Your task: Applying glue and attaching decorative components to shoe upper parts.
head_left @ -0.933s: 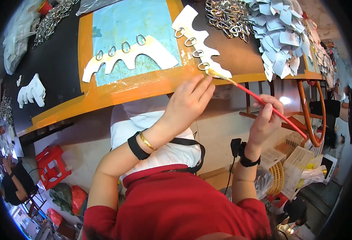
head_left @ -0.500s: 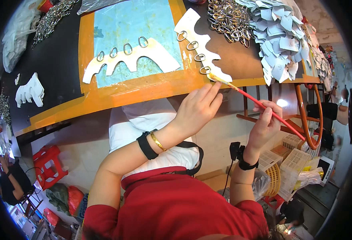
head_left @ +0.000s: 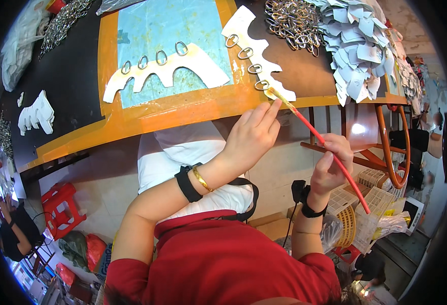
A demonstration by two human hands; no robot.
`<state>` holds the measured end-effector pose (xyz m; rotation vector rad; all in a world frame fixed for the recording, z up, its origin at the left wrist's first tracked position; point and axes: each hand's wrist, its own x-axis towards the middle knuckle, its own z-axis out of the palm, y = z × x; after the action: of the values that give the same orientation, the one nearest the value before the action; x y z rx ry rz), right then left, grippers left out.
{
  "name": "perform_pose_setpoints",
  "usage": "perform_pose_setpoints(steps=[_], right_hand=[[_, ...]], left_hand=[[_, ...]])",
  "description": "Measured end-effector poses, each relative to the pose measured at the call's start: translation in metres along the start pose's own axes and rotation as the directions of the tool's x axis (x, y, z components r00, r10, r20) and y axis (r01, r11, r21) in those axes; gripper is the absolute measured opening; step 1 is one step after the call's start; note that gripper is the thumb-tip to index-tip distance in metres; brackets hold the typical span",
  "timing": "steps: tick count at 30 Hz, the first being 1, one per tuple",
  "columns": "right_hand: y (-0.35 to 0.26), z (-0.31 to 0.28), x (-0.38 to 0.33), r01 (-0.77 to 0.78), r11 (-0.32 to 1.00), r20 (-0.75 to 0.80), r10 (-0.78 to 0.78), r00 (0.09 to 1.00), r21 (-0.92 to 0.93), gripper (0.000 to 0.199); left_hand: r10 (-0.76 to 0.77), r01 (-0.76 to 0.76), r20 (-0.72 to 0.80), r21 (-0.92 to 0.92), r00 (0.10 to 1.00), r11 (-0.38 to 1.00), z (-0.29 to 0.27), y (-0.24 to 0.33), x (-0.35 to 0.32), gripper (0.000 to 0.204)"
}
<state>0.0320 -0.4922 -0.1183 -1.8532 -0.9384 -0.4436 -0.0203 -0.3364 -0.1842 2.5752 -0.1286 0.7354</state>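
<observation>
My right hand (head_left: pixel 331 165) grips a red-handled brush (head_left: pixel 312 131) in a pinch. The brush's yellowish tip touches the lower end of a scalloped white piece (head_left: pixel 259 48), close to the lowest of several metal rings along its left side. My left hand (head_left: pixel 251 134) has its fingers stretched out, fingertips at the table's front edge beside that same end; whether they touch the piece cannot be told. Left of it, a second scalloped white piece (head_left: pixel 200 66) lies across a blue sheet (head_left: pixel 167 23), with metal rings (head_left: pixel 161 57) along its upper edge.
On the dark table, edged with orange tape (head_left: pixel 76 134), are a stack of white pieces (head_left: pixel 36 114) at left, piles of metal rings (head_left: pixel 292 25) (head_left: pixel 66 25) and a heap of pale grey-blue pieces (head_left: pixel 355 51). A red stool (head_left: pixel 63 211) and plastic baskets (head_left: pixel 376 218) stand below.
The brush tip has shifted slightly up along the white piece, and its handle end has swung down and left with my right hand. My left hand has moved only slightly.
</observation>
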Motion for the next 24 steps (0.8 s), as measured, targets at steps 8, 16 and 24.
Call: perform_pose_setpoints(steps=[8, 16, 24], right_hand=[[0.003, 0.001, -0.006, -0.106, 0.993, -0.078, 0.109, 0.991, 0.051, 0.014], [-0.002, 0.001, -0.01, -0.06, 0.998, -0.123, 0.061, 0.99, 0.014, 0.014], [-0.009, -0.003, -0.007, 0.133, 0.977, 0.064, -0.124, 0.99, -0.167, 0.024]], left_hand=[[-0.002, 0.002, 0.003, -0.001, 1.0, 1.0, -0.001, -0.001, 0.0, 0.013], [-0.003, 0.003, -0.003, -0.002, 1.0, 1.0, 0.001, -0.001, 0.0, 0.012], [0.003, -0.003, -0.01, -0.005, 1.0, 1.0, 0.001, -0.002, -0.001, 0.013]])
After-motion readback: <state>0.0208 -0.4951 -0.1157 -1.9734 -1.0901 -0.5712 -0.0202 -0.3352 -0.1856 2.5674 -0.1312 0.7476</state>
